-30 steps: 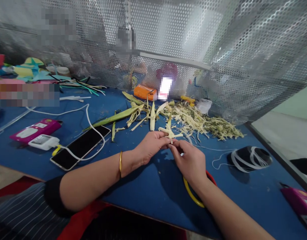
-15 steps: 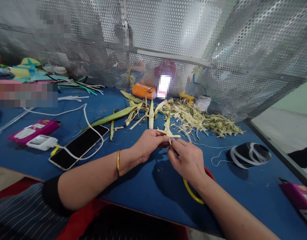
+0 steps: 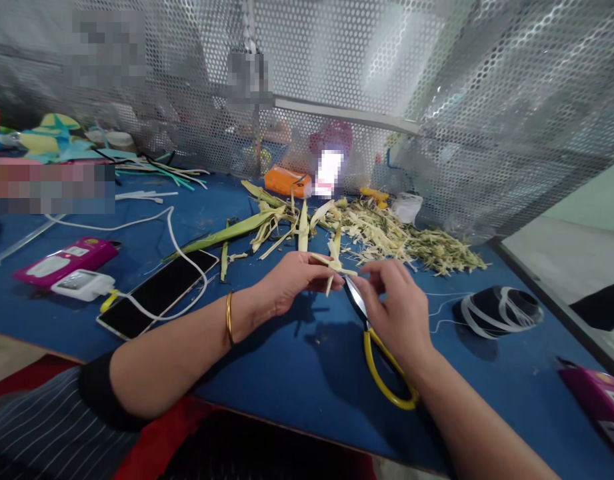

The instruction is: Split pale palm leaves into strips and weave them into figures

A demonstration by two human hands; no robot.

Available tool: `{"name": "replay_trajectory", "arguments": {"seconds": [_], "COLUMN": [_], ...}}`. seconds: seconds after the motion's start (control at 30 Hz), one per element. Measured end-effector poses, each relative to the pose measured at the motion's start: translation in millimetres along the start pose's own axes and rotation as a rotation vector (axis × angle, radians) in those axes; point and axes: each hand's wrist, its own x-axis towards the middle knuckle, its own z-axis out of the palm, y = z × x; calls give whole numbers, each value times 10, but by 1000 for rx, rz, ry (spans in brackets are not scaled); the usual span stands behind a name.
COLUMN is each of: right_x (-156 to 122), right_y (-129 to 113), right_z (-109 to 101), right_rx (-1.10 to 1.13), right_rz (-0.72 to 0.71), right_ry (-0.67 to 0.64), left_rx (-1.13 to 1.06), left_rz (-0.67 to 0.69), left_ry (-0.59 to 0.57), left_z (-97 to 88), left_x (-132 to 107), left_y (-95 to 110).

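Observation:
My left hand (image 3: 301, 277) pinches a small bundle of pale, crossed corn husk strips (image 3: 333, 265) above the table, thumb on top. Just to its right is my right hand (image 3: 399, 303), with thumb and forefinger curled close together by the end of one strip. Whatever is between those fingertips is too small to make out. Under the right hand lie scissors (image 3: 384, 377) with yellow handle loops, blades pointing toward the bundle. White thread (image 3: 447, 299) runs from behind the right hand to a dark spool (image 3: 497, 310) on the right.
Shredded husk (image 3: 387, 233) and longer green husk leaves (image 3: 237, 230) lie beyond my hands. On the left are a phone (image 3: 159, 293), a white cable and a magenta power strip (image 3: 64, 263). An orange packet (image 3: 287, 181) and lit screen stand by the perforated metal panel (image 3: 337, 73).
My right hand has moved right, away from the left fingers, uncovering the scissors' blades. The left hand has shifted slightly, and the husk strips are turned a little.

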Motion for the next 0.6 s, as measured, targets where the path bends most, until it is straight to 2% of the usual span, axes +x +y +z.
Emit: {"name": "replay_trajectory", "arguments": {"seconds": [0.07,0.2,0.43,0.6], "right_x": [21,-4,-58,-28], "right_y": [66,99,24,-17], "right_z": [7,95,142,20], "right_rx": [-13,-40,-137,66], "right_rz": [69,-12,-92,-22], "right_ry": [-24,-172,-174,-229], "left_rx": [29,56,195,211], "left_rz": [-18,-41,-5,-5], "left_ry": [-22,-48,-50,-43], "left_z": [-11,1,43,52], "left_x": [-16,-52,-52,-32], "left_y": [39,56,-55,-22]}}
